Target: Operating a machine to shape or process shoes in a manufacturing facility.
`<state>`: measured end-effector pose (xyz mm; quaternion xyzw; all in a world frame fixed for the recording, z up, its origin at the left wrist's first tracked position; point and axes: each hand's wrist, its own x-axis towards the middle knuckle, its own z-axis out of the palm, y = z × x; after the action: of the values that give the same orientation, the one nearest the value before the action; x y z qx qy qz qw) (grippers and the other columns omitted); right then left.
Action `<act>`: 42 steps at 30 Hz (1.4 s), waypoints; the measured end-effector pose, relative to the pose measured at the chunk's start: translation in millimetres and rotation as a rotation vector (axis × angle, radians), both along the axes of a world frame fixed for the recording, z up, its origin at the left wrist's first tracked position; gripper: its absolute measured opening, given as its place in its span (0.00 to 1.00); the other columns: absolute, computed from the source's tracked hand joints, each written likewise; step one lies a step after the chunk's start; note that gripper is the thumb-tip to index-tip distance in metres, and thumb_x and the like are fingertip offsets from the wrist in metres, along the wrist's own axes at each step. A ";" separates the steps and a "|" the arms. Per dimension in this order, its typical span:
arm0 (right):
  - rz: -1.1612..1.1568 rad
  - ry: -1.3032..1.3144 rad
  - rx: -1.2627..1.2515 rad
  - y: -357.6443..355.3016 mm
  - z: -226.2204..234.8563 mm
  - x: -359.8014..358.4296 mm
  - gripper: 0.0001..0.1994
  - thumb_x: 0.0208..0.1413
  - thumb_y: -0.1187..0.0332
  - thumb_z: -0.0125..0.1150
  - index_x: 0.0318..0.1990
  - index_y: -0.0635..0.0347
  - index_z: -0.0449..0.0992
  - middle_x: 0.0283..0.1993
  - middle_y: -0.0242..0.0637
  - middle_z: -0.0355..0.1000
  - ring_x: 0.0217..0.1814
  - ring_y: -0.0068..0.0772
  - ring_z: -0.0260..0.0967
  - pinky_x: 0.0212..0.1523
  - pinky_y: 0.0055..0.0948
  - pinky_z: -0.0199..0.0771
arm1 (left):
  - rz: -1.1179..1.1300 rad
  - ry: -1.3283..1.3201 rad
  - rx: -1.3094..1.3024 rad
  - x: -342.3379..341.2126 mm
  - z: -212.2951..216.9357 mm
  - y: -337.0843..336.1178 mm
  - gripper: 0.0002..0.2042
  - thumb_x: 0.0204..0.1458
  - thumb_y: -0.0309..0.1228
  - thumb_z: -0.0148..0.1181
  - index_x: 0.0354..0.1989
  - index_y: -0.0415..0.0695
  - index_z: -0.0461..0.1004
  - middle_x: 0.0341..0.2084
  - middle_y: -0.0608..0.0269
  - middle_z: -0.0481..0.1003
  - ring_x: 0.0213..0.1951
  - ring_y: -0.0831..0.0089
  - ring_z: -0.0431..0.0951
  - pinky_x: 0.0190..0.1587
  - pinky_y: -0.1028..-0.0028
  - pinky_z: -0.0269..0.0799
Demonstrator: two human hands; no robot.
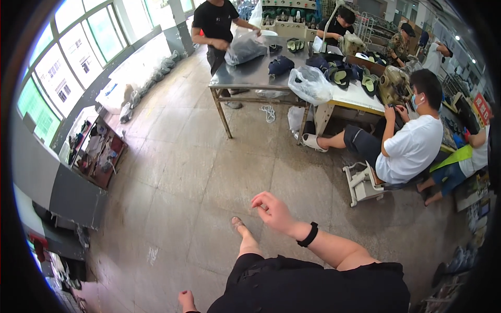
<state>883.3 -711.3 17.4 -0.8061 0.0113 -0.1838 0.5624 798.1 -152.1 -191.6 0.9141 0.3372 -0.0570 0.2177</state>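
Observation:
My right hand (274, 211) is lifted in front of my body, with a black band (308, 235) around its wrist. Its fingers curl loosely together and nothing shows in them. Low at the bottom edge, my left hand (186, 301) hangs beside my dark clothing, closed, with no object visible in it. Neither hand touches anything. Under them lies the tiled floor (177, 208), and one of my feet (237, 223) is stepping on it.
Ahead stands a metal table (245, 78) with a grey plastic bag (246, 48) and dark caps (281, 65); a person handles the bag. To the right, a person in a white shirt (412, 146) sits by a sewing machine (392, 83). A shelf (99, 151) stands left.

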 end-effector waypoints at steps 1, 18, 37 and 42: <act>-0.014 -0.010 -0.004 -9.8 0.4 23.6 0.05 0.55 0.77 0.55 0.38 0.58 0.74 0.42 0.35 0.73 0.39 0.34 0.73 0.35 0.29 0.75 | -0.064 0.056 -0.010 33.0 -6.9 -11.8 0.14 0.44 0.34 0.65 0.34 0.37 0.80 0.32 0.45 0.81 0.40 0.53 0.82 0.44 0.61 0.76; -0.391 0.048 -0.185 -208.3 8.2 454.4 0.24 0.58 0.60 0.63 0.58 0.61 0.67 0.56 0.43 0.71 0.55 0.39 0.70 0.58 0.37 0.68 | -0.723 0.005 -0.181 706.2 31.5 -311.2 0.18 0.49 0.39 0.62 0.45 0.40 0.78 0.41 0.47 0.80 0.46 0.52 0.80 0.50 0.59 0.75; -0.924 -0.008 0.231 -516.4 -121.2 820.1 0.16 0.64 0.61 0.52 0.51 0.65 0.72 0.48 0.45 0.73 0.50 0.42 0.72 0.52 0.36 0.69 | -0.695 -0.040 -0.547 1009.0 59.5 -601.8 0.18 0.55 0.37 0.66 0.47 0.37 0.75 0.40 0.53 0.79 0.43 0.65 0.80 0.46 0.69 0.75; -1.095 -0.033 -0.050 -570.9 -85.1 816.5 0.15 0.54 0.70 0.63 0.48 0.62 0.71 0.44 0.42 0.69 0.45 0.41 0.69 0.49 0.39 0.69 | -0.795 0.027 -0.680 1071.9 65.3 -681.6 0.19 0.55 0.37 0.66 0.49 0.37 0.74 0.42 0.55 0.78 0.43 0.66 0.80 0.45 0.70 0.75</act>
<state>1699.8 -1282.2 -67.7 -0.6924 0.4163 -0.4625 0.3653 1870.0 -833.7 -126.3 0.8484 -0.0705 -0.2533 0.4594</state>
